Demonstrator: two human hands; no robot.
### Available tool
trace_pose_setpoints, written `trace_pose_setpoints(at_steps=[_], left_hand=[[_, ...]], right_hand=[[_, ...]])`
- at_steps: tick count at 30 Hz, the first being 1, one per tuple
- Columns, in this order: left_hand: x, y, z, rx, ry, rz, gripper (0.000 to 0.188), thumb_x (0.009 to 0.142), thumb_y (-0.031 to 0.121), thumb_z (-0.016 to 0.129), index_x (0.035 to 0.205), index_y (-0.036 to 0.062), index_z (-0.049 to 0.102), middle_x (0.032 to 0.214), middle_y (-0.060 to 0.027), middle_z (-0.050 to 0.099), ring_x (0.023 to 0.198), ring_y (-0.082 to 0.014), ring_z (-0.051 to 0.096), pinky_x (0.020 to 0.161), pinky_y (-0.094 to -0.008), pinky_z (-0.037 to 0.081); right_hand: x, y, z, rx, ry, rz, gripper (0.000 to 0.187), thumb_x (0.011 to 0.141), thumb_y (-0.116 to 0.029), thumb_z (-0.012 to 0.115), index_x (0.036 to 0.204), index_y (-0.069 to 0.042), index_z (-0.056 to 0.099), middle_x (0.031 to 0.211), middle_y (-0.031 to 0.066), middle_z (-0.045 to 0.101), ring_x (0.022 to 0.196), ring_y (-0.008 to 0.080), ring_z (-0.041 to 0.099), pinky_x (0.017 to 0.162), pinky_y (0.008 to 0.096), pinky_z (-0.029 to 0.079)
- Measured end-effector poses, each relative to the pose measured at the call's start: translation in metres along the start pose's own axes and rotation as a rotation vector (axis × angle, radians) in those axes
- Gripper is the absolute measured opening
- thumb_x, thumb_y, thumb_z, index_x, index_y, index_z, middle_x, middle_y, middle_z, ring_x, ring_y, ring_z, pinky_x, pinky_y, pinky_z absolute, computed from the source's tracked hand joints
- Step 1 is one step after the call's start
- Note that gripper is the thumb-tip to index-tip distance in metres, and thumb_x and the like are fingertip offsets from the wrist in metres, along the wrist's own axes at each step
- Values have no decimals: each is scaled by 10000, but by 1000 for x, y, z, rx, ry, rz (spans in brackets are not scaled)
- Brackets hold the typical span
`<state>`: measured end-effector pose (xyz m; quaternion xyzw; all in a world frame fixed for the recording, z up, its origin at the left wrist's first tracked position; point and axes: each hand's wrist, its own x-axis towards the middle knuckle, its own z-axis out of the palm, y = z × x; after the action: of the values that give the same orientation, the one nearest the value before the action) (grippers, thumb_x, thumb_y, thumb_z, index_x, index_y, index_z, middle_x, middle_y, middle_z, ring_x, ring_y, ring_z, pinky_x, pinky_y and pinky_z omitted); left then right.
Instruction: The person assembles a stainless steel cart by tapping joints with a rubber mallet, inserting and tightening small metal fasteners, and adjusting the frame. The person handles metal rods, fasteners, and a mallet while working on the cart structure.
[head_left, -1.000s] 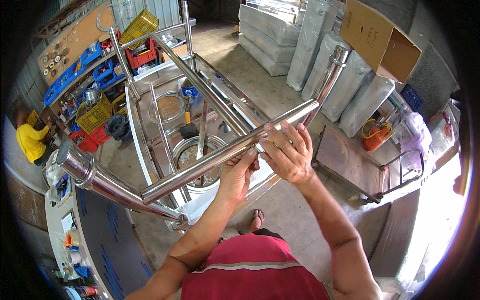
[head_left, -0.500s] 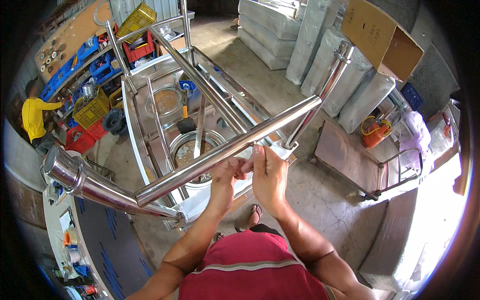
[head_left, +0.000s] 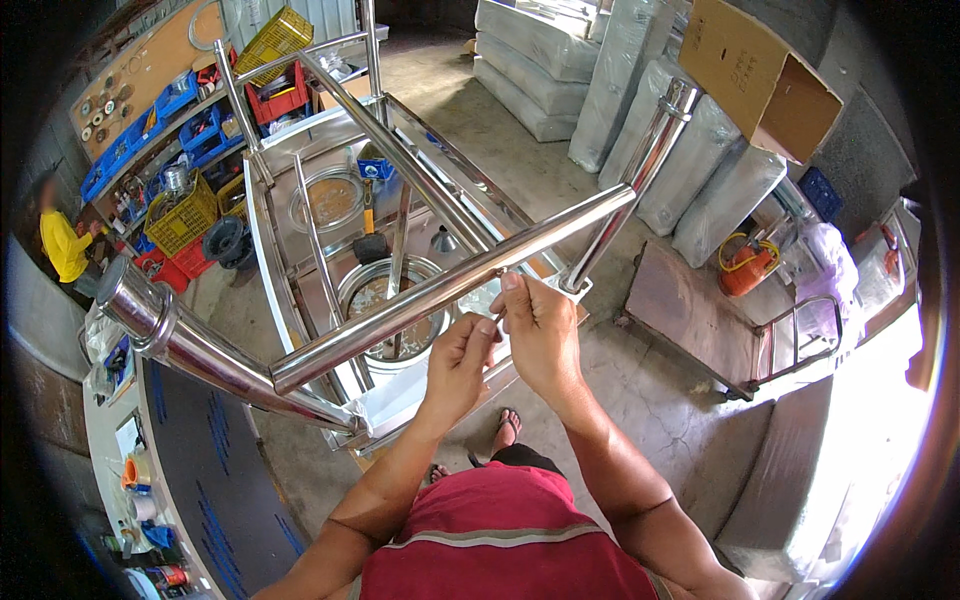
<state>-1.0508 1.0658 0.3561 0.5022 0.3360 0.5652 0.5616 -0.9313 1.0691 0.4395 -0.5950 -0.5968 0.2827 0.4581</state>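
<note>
A: Where are the person's two hands?

B: In front of the chest, just below a shiny metal crossbar (head_left: 440, 295). The left hand (head_left: 457, 368) is curled, its thumb laid against the bent fingers. The right hand (head_left: 543, 330) is raised higher, thumb upward, its tip at the lower edge of the bar.

A: Is either one pinching something?

B: That cannot be told. The fingertips come together in the narrow space between the hands, and anything small there is hidden. Whether the right thumb touches the bar is unclear too.

A: And where does the bar lie?

B: It slants across the near end of a metal frame (head_left: 400, 158), from beside the left leg (head_left: 215, 358) up to the right leg (head_left: 655, 150), where its far end appears to meet the tube.

A: What lies within the frame?

B: Two round rings, one farther off (head_left: 332, 200) and one nearer, partly behind the bar. Between them is a mallet (head_left: 370, 248) with a black head and a yellowish handle.

A: What stands around it?

B: A flat trolley (head_left: 690, 315) on the right, an orange cylinder (head_left: 748, 268) beyond it, and, far left, a co-worker in a yellow top (head_left: 64, 245).
</note>
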Motion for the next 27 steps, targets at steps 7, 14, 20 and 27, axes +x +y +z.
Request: trace_pose_setpoints(at_steps=[7, 14, 20, 27], left_hand=[[-18, 63, 8, 331, 251, 46, 295, 1070, 198, 584, 875, -18, 630, 719, -35, 631, 572, -91, 562, 538, -278, 481], [-20, 81, -4, 1031, 186, 476, 123, 963, 126, 714, 1049, 42, 685, 814, -109, 722, 637, -252, 691, 568, -335, 523], [-12, 99, -15, 1469, 88, 736, 178, 900, 174, 753, 1030, 87, 669, 765, -16, 615, 647, -198, 608, 553, -338, 479], [27, 150, 0, 1488, -136, 753, 194, 852, 181, 788, 954, 99, 644, 771, -39, 648, 662, -243, 636, 572, -377, 496]], right_hand=[[7, 8, 10, 620, -115, 210, 394, 1097, -326, 515, 908, -5, 645, 737, 39, 608, 614, 105, 536, 566, 279, 429], [4, 11, 13, -136, 370, -456, 125, 920, -82, 724, 944, -24, 615, 822, 116, 666, 684, 240, 617, 683, 364, 496], [2, 22, -11, -439, 278, -812, 346, 780, -129, 830, 1077, -45, 674, 1008, 80, 694, 908, 270, 650, 901, 414, 485], [24, 43, 6, -244, 373, -840, 327, 756, -163, 860, 993, -60, 659, 874, 64, 675, 813, 275, 656, 823, 414, 507]])
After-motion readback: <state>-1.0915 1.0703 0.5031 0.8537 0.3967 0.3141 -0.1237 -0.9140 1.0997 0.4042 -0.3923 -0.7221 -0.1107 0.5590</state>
